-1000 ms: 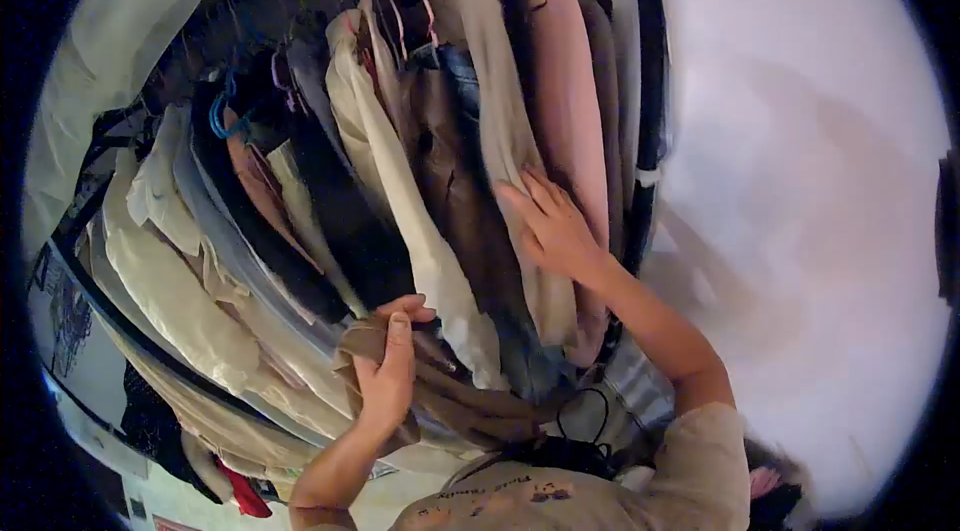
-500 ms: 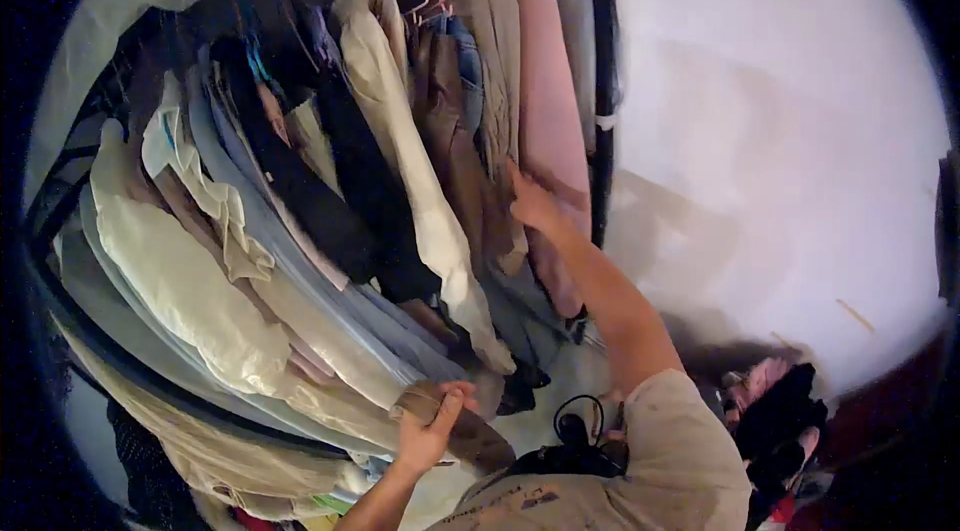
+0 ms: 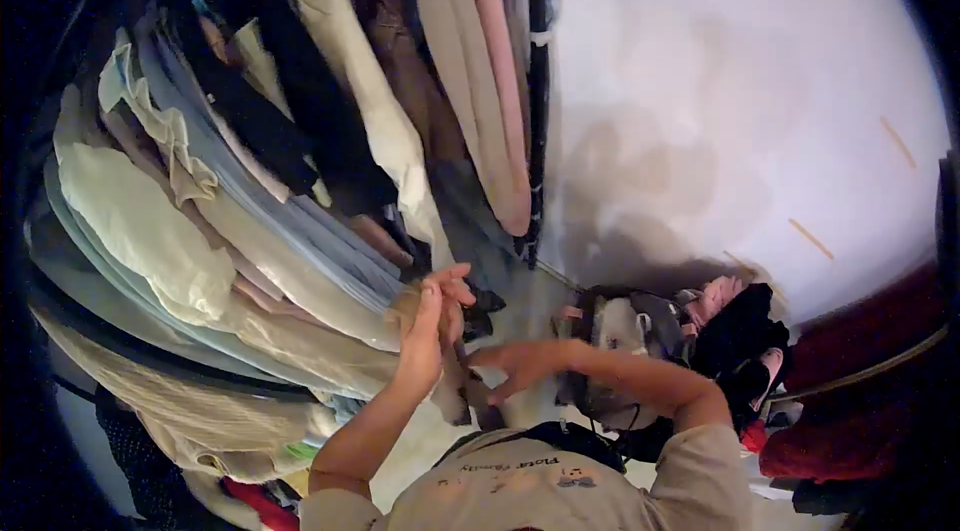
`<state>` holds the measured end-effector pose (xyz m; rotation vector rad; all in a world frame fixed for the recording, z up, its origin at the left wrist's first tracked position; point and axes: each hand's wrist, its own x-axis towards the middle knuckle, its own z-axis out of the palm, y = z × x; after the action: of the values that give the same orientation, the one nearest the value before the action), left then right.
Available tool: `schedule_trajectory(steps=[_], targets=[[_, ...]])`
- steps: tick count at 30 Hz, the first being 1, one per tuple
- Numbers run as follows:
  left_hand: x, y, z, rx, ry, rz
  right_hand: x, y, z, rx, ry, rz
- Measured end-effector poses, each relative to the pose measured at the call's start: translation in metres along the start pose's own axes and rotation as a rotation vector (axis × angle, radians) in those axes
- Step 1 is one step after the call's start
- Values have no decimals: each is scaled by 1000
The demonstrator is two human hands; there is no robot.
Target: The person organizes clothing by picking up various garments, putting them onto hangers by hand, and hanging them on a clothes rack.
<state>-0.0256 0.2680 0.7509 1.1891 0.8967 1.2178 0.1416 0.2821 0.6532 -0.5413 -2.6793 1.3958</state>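
My left hand [image 3: 432, 319] is closed around a brown garment [image 3: 455, 399], whose kind I cannot make out; one end pokes out beside the thumb and the rest hangs below. Just right of it, my right hand [image 3: 525, 367] has its fingers spread, with the fingertips close to the hanging cloth. Whether they touch it is unclear. Behind the hands hang a long cream garment [image 3: 385, 131], a beige garment [image 3: 455, 51] and a pink garment [image 3: 500, 81] at the right end of the rack.
A black rack post [image 3: 538, 101] stands beside the white wall [image 3: 740, 61]. On the floor at right are a grey bag [image 3: 620, 331] and a heap of black clothes [image 3: 740, 336]. More clothes, including a shiny cream garment [image 3: 140, 231], crowd the left.
My right hand has come away from the beige garment, down and toward my left hand. The left hand has risen with the brown garment. The view has tilted down.
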Motion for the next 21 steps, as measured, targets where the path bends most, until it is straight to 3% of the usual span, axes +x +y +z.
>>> schedule_trajectory(steps=[2, 5, 8, 12, 15, 16, 19, 21], targets=[[8, -2, 26, 14, 63, -30, -16, -7, 20, 69, 12, 264], [15, -14, 62, -3, 61, -76, -43, 17, 42, 184, 177, 161], [8, -29, 82, -65, 53, -123, -72, 10, 38, 387, 358, 298], [-13, -34, 90, -199, 137, -140, -76, 21, 62, 542, 716, 121], [-32, -30, 86, -238, 173, -132, -60, 39, 85, 122, 740, 278], [-39, -29, 82, -226, 168, -111, -55, 42, 89, 180, 666, 260], [-56, -28, 47, -219, 198, -8, -52, -14, 58, 192, 46, 664], [-65, -23, 21, -244, 288, 75, -56, -32, 51, 450, 244, 369]])
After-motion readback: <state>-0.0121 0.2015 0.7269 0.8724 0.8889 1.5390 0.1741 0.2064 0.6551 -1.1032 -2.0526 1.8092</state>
